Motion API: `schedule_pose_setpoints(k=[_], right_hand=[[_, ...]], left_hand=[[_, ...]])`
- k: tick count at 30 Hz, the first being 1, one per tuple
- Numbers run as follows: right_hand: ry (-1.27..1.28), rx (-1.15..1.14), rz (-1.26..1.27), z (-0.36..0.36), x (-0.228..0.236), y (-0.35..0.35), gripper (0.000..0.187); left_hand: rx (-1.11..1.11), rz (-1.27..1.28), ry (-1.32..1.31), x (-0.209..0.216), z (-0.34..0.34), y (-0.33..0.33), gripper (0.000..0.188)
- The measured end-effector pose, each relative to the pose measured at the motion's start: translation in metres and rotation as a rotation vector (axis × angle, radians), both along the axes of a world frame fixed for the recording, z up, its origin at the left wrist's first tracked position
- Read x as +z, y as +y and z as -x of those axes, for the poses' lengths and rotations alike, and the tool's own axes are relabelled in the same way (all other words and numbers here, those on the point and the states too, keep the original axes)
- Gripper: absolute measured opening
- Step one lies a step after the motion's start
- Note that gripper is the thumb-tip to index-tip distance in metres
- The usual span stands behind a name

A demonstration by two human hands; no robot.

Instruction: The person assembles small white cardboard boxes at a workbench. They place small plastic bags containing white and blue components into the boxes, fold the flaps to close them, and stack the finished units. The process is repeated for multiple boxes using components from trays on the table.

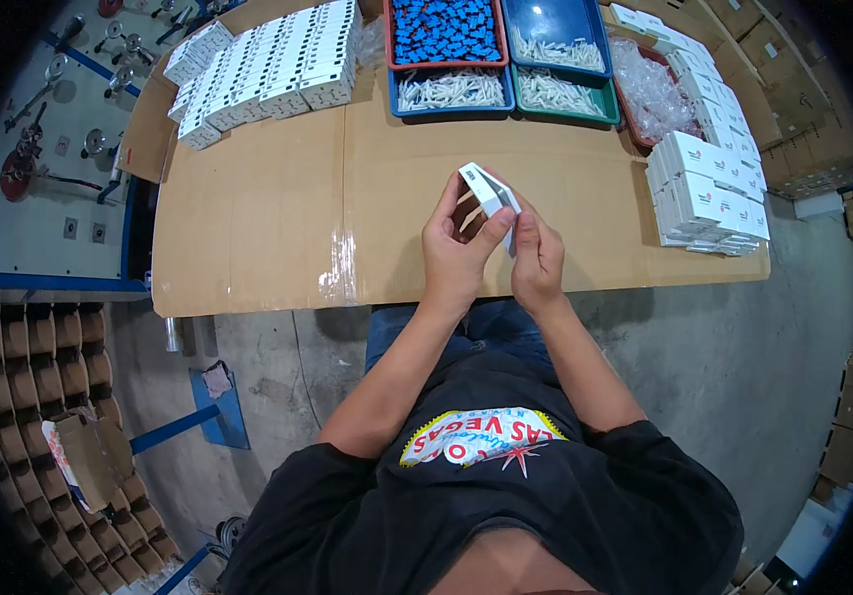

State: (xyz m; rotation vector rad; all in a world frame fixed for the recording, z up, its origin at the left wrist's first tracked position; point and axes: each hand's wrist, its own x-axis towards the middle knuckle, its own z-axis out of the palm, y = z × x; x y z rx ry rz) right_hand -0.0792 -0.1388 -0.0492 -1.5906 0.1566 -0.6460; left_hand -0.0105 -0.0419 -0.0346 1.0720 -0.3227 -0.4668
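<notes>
A small white carton [487, 190] is held up in front of me over the near half of the cardboard-covered table. My left hand [458, 248] wraps round its left side, thumb on the near face. On the right, my right hand [538, 260] pinches its edge, thumb and fingers at what looks like a lifted flap. A dark gap shows along the carton's top. What lies inside cannot be made out.
White cartons stand in rows [283, 61] at the far left, and more are stacked [709, 193] at the right. Several trays stand at the back: a red one [449, 65] with blue pieces, others with white pieces. Clear plastic bags [653, 89] fill a bin. The cardboard tabletop [258, 218] has a taped seam.
</notes>
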Motion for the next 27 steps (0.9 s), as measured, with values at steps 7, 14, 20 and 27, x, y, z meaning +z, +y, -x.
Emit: schedule_pose_setpoints(k=[7, 14, 20, 27], right_hand=[[-0.096, 0.113, -0.125, -0.005, 0.001, 0.000, 0.049], [-0.146, 0.134, -0.092, -0.003, 0.005, -0.014, 0.046], [0.115, 0.073, -0.108, 0.005, 0.010, -0.014, 0.045], [0.100, 0.091, -0.110, 0.006, 0.009, -0.017, 0.046]], left_hand=[[0.010, 0.056, 0.022, -0.008, -0.005, 0.001, 0.079], [0.037, -0.130, -0.501, -0.019, -0.014, 0.005, 0.098], [-0.009, -0.200, -0.680, -0.019, -0.017, 0.004, 0.100], [-0.045, -0.159, -0.693, -0.023, -0.021, 0.007, 0.100]])
